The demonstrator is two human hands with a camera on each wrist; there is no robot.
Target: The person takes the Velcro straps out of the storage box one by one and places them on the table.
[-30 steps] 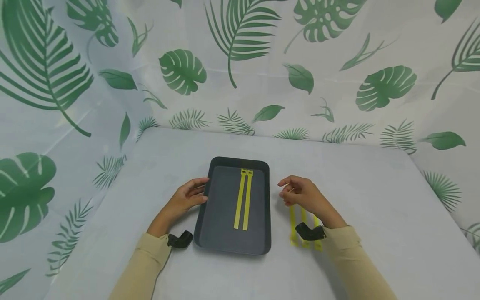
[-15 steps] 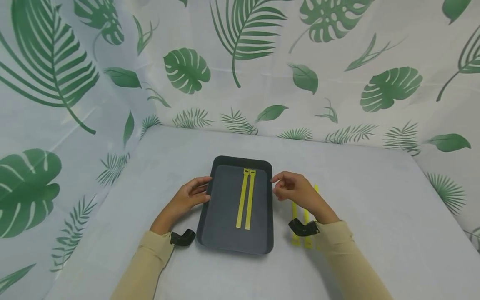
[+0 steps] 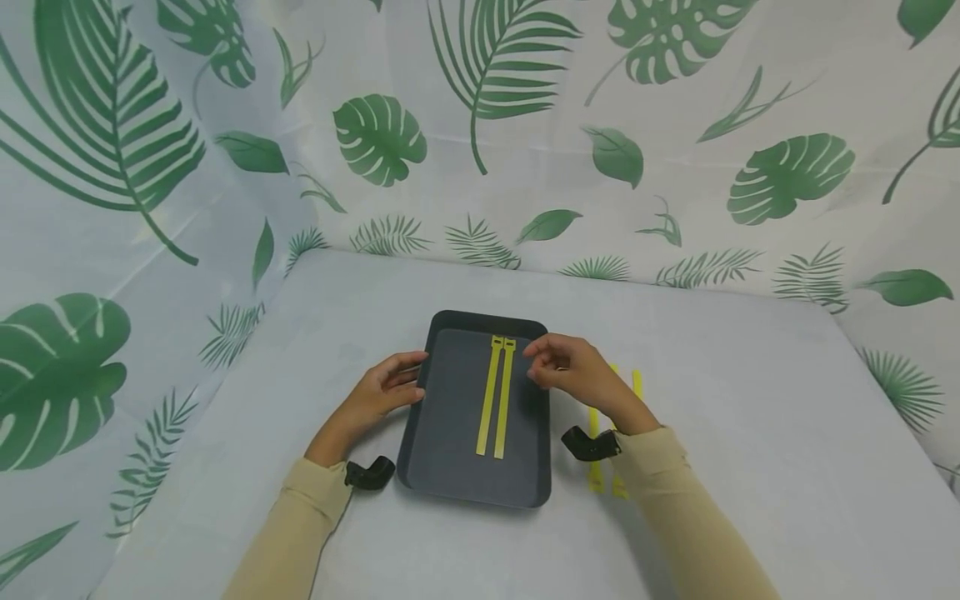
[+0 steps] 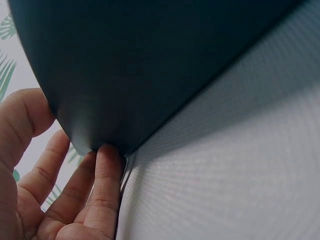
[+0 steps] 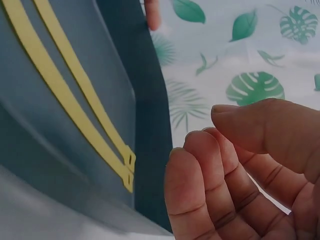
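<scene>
A dark grey tray (image 3: 465, 487) stands on the table, and two yellow cable ties with slotted heads (image 3: 489, 396) lie side by side in it, their heads toward the far end. My left hand (image 3: 378, 392) is at the tray's left side; in the left wrist view its fingertips (image 4: 107, 155) touch the outer wall, fingers fairly straight. My right hand (image 3: 573, 371) hovers over the tray's right edge with fingers loosely bent. Between its thumb and fingers nothing shows in the right wrist view, where the cable ties (image 5: 75, 95) lie beyond the hand.
More yellow cable ties (image 3: 596, 479) lie on the white table right of the tray, partly hidden under my right forearm. Black wrist cameras (image 3: 370, 475) sit at both sleeves. A leaf-patterned cloth (image 3: 480, 167) rises behind and at the left.
My right hand has moved left, from beside the tray to over its right edge. The left hand keeps its place at the tray's side. The view has shifted slightly.
</scene>
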